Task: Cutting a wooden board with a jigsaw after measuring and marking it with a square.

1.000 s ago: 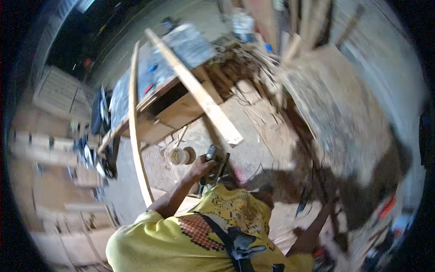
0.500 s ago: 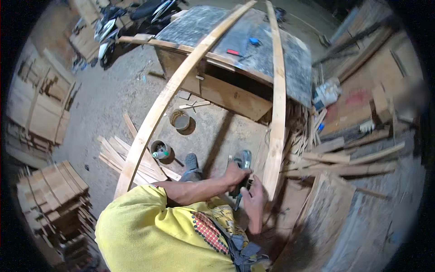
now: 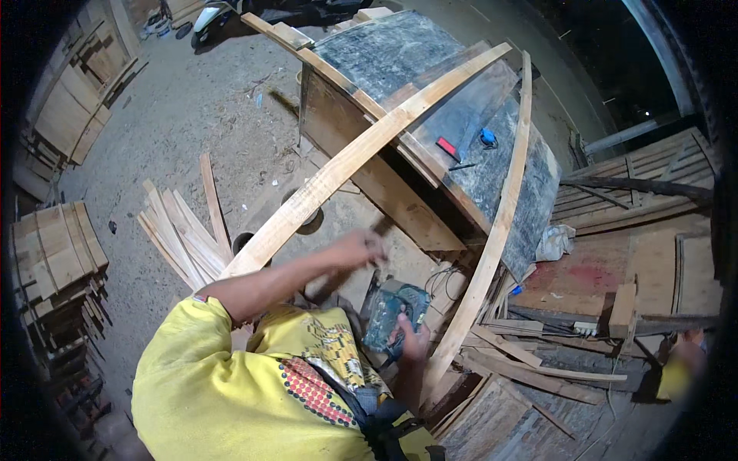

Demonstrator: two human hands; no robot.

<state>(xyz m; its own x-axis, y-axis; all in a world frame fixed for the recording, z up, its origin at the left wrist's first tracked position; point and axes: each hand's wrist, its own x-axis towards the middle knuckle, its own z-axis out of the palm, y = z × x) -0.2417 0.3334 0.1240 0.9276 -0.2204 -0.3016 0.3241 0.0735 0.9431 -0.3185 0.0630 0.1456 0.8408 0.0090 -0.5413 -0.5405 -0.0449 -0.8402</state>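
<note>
My left hand (image 3: 365, 250), slightly blurred, is raised above the floor beside a long pale plank (image 3: 304, 198), its fingers loosely bent and apart with nothing visible in them. Below it, my right hand (image 3: 413, 338) is closed on a green power tool (image 3: 380, 315), held low near my body. A second long plank (image 3: 493, 250) runs just right of that hand. Both planks rest over a workbench with a mottled grey top (image 3: 365, 58), where a red-and-black object (image 3: 447, 147), a small blue tool (image 3: 487, 138) and a dark slim item (image 3: 461, 167) lie.
Loose slats (image 3: 173, 230) and dark containers lie on the floor at left, near stacked boards (image 3: 54, 253). A scooter (image 3: 223, 23) stands behind. Scrap timber and panels (image 3: 584, 276) fill the right. A blurred hand and yellow sleeve (image 3: 676, 373) show at the far right rim.
My left hand has left the power tool and moved up and leftward. My right hand now grips the tool alone. The view has turned, shifting the bench rightward.
</note>
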